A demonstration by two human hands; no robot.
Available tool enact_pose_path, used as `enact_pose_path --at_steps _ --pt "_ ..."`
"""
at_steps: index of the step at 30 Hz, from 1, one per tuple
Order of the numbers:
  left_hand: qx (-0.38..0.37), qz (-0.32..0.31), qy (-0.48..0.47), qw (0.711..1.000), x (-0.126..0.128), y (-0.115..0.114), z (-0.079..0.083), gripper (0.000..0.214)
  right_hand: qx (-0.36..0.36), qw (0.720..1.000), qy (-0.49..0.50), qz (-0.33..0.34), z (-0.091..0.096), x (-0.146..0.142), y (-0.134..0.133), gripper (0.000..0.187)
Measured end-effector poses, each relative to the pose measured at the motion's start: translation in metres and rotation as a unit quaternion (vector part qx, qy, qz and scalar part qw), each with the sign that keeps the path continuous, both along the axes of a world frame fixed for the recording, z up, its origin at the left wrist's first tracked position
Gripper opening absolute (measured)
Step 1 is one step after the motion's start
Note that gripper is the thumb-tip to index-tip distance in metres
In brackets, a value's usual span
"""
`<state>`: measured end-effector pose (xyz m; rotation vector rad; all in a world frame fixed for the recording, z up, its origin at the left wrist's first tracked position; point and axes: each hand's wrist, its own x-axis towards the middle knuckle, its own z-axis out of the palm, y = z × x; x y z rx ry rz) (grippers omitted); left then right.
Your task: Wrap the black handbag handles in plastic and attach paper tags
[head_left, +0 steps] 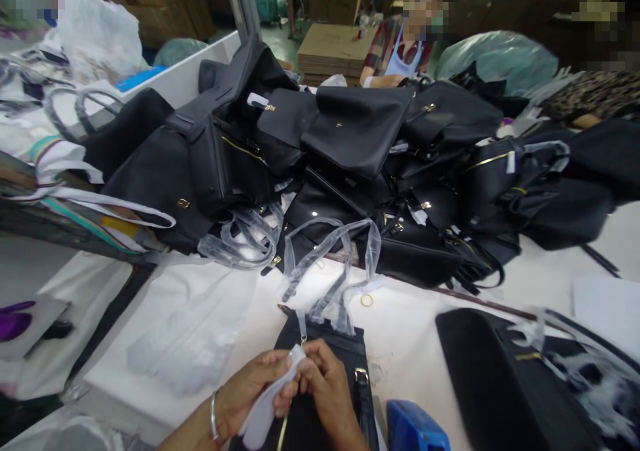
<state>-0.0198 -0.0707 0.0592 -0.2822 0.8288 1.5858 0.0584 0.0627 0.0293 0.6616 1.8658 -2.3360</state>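
Observation:
Both of my hands meet over a black bag [345, 341] lying on the white table in front of me. My left hand [250, 387], with a silver bangle at the wrist, is closed on a strip of white wrapping [265, 411]. Fingers of my right hand [325, 377] pinch the upper end of that same strip, close to a small gold clasp [303, 339]. The bag's handles [340, 277] are wrapped in clear plastic and stretch away from me. A gold buckle [361, 375] shows on its right side.
A large heap of black bags [360, 131] fills the table's far side. A blue object [415, 427] stands right of my bag, with another black bag [480, 371] beyond. Clear plastic sheets [185, 344] lie left. A person [395, 54] is behind the heap.

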Motion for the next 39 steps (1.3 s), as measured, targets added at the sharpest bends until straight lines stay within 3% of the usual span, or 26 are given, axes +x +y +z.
enact_pose_path --at_steps 3,6,12,17,20,23,26,32,39 --pt "0.028 -0.016 -0.078 0.996 -0.007 -0.003 -0.005 0.018 0.021 1.000 0.022 0.008 -0.003 -0.007 0.004 0.019" --pt "0.011 -0.012 -0.073 0.997 -0.010 -0.006 -0.010 0.020 0.078 0.994 0.025 0.069 -0.003 -0.008 0.020 0.017" --pt "-0.066 -0.041 0.108 0.991 0.003 -0.002 -0.010 0.031 0.157 0.984 -0.058 0.053 0.016 0.000 0.034 0.033" --pt "-0.131 -0.114 0.340 0.924 0.013 0.006 0.000 0.040 0.231 0.966 0.003 0.114 0.030 -0.011 0.014 0.021" --pt "-0.128 -0.102 0.339 0.926 0.015 0.001 0.004 0.042 0.216 0.969 0.014 0.117 0.030 -0.016 0.011 0.023" --pt "-0.085 -0.107 0.253 0.958 0.016 -0.015 0.009 0.045 0.198 0.976 0.016 0.088 0.026 -0.017 0.013 0.022" --pt "-0.056 -0.097 0.209 0.972 0.021 -0.034 0.014 0.046 0.157 0.987 0.000 0.026 0.019 -0.011 0.005 0.027" --pt "-0.085 0.009 0.194 0.977 0.037 -0.048 0.013 0.041 0.090 0.982 -0.041 -0.162 0.008 0.028 -0.046 0.044" --pt "-0.096 0.048 0.274 0.956 0.049 -0.046 0.016 0.045 0.115 0.981 -0.015 -0.153 0.018 0.047 -0.095 0.034"
